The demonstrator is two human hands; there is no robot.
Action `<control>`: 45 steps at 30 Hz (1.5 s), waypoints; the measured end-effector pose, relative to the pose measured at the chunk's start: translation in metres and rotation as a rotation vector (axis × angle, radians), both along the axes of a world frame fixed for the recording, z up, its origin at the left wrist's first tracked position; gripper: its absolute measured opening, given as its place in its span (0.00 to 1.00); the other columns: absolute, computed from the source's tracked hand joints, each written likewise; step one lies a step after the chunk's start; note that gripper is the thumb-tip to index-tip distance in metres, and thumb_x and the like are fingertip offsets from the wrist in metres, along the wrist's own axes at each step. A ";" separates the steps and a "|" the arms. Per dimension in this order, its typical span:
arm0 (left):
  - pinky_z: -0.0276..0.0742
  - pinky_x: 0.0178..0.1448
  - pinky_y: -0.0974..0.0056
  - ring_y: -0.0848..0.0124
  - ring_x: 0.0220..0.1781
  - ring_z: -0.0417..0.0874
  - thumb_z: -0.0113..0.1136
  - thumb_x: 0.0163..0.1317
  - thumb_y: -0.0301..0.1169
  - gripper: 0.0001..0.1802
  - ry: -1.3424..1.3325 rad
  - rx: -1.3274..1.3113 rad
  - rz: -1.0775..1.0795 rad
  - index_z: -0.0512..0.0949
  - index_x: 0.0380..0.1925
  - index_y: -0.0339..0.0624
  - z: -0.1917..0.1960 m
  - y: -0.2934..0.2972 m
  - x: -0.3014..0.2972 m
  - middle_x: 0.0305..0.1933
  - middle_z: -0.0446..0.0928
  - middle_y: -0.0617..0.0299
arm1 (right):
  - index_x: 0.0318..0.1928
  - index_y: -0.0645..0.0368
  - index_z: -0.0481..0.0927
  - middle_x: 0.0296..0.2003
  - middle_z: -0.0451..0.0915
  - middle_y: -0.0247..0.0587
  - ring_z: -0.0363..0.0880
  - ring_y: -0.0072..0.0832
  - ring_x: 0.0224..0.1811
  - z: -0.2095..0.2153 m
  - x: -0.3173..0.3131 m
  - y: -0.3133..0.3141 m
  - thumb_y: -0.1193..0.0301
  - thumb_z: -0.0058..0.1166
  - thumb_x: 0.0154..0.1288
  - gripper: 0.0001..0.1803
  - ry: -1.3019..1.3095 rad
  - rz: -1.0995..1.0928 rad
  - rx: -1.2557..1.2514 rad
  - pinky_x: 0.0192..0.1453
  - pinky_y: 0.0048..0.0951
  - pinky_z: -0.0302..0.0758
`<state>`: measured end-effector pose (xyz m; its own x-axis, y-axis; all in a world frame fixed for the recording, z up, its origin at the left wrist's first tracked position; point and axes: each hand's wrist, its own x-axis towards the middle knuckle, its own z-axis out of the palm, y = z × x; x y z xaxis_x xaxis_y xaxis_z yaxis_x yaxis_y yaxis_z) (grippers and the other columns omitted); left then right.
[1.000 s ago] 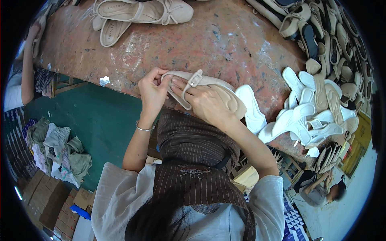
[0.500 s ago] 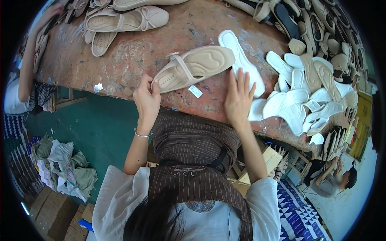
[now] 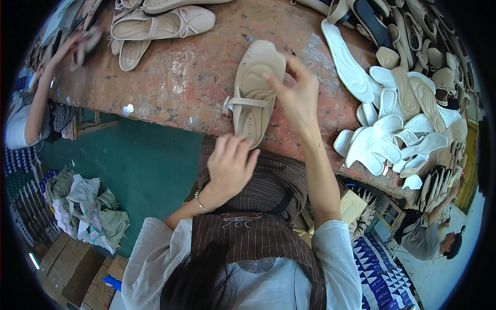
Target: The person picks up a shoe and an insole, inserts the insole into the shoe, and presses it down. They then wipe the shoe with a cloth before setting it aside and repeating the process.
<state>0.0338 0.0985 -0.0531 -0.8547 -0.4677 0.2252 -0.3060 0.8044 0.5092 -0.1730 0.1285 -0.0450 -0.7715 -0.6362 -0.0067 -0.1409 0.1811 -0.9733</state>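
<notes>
A beige strapped flat shoe (image 3: 253, 85) lies near the table edge in front of me, toe away from me and heel toward me, with a padded beige insole inside. My right hand (image 3: 299, 93) grips its right side near the toe, thumb over the insole and fingers around the outer edge. My left hand (image 3: 231, 164) is at the heel, its fingers loosely bent and apart; whether they touch the heel is hard to tell. A long white insole (image 3: 347, 64) lies to the right, at the edge of a pile of white insoles (image 3: 380, 139).
More beige flats (image 3: 175, 26) are stacked at the far left. Many shoes (image 3: 413, 31) crowd the far right. The worn table (image 3: 170, 93) spans the front. At left, a co-worker's arm (image 3: 44, 98) handles a blurred shoe; another person (image 3: 431, 237) sits at lower right.
The shoe has turned from lying sideways to pointing away from me. My right hand has gone from the white insole to the shoe's toe. That insole now lies farther right.
</notes>
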 end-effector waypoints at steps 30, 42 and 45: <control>0.57 0.76 0.40 0.48 0.74 0.63 0.57 0.59 0.34 0.32 -0.195 0.073 -0.191 0.72 0.63 0.30 -0.047 0.010 -0.003 0.69 0.68 0.39 | 0.65 0.83 0.65 0.66 0.67 0.71 0.65 0.55 0.72 -0.029 0.097 0.003 0.74 0.48 0.61 0.33 0.871 0.235 0.624 0.78 0.56 0.52; 0.66 0.72 0.47 0.45 0.69 0.68 0.72 0.51 0.37 0.37 -0.277 0.004 -0.202 0.72 0.58 0.27 -0.028 -0.003 -0.024 0.63 0.70 0.38 | 0.29 0.63 0.82 0.28 0.82 0.47 0.85 0.39 0.37 -0.043 0.026 -0.047 0.74 0.48 0.61 0.10 0.942 0.335 0.895 0.79 0.64 0.38; 0.57 0.77 0.43 0.49 0.73 0.64 0.72 0.51 0.42 0.43 -0.284 0.035 -0.149 0.68 0.61 0.24 -0.024 -0.001 -0.031 0.67 0.68 0.39 | 0.33 0.66 0.82 0.29 0.82 0.49 0.85 0.43 0.39 -0.053 0.025 -0.030 0.77 0.50 0.58 0.08 0.960 0.297 0.583 0.77 0.72 0.38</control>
